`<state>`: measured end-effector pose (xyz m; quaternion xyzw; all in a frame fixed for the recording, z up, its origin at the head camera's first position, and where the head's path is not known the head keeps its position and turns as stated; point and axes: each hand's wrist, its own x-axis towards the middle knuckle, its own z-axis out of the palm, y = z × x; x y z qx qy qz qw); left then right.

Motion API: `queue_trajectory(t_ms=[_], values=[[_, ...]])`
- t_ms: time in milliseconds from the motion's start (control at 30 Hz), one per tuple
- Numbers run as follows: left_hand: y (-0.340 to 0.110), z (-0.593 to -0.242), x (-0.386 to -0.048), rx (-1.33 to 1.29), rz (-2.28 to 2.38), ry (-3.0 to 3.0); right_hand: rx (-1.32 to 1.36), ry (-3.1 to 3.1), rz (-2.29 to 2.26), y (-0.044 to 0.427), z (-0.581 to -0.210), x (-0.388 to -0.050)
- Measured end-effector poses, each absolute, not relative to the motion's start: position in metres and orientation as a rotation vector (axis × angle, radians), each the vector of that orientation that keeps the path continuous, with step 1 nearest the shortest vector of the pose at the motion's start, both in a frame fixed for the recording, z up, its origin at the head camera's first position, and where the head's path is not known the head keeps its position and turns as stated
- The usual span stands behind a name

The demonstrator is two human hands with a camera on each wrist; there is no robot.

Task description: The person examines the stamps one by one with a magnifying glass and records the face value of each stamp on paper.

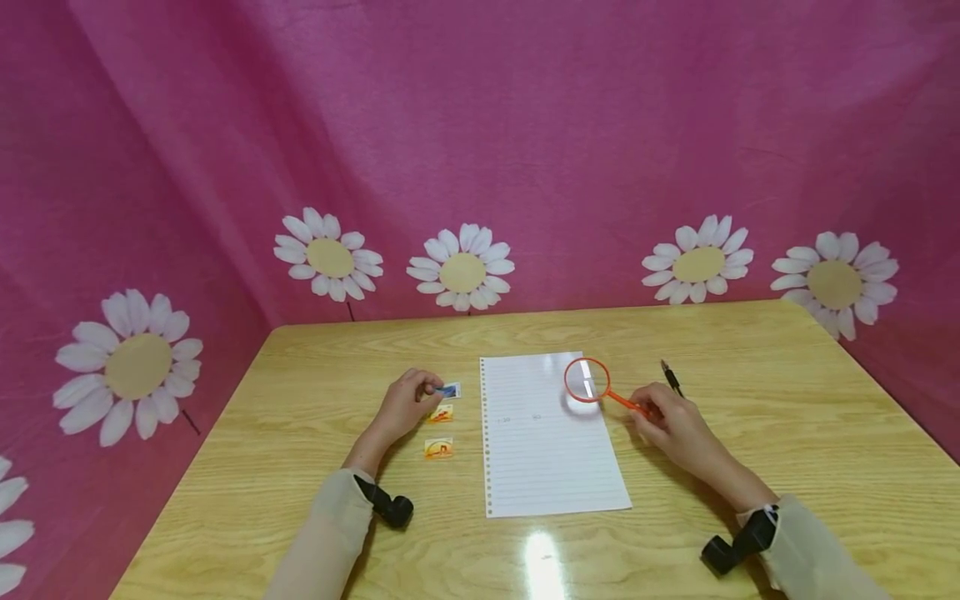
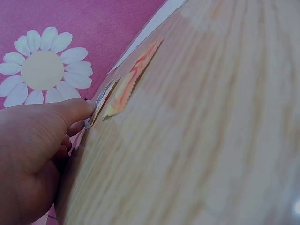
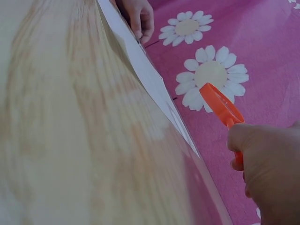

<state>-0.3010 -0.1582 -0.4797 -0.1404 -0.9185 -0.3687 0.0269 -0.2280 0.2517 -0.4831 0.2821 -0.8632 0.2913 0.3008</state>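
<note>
My left hand (image 1: pixel 408 397) pinches a small blue postage stamp (image 1: pixel 452 390) by its edge, left of the paper. Closer to me, a yellow-orange stamp (image 1: pixel 441 413) and another orange stamp (image 1: pixel 438 448) lie in a column on the table. A zigzag edge shows on an orange stamp (image 2: pixel 135 77) in the left wrist view. My right hand (image 1: pixel 678 425) grips the handle of an orange-red magnifying glass (image 1: pixel 588 380), whose lens is over the upper right part of a lined sheet (image 1: pixel 555 471). Its rim (image 3: pixel 220 104) stands above the table in the right wrist view.
A black pen (image 1: pixel 672 379) lies just beyond my right hand. Faint handwriting marks the middle of the sheet, which has punched holes along its left edge. Behind the wooden table (image 1: pixel 360 342) hangs a pink curtain (image 1: pixel 570 167) with white daisies.
</note>
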Motion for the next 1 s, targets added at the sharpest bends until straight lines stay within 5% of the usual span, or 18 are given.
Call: queue_trajectory(t_ms=[1000], values=[[-0.159,-0.480,-0.301,-0.471,-1.140,-2.825,0.577,-2.380,0.744,0.276,-0.480,-0.216]])
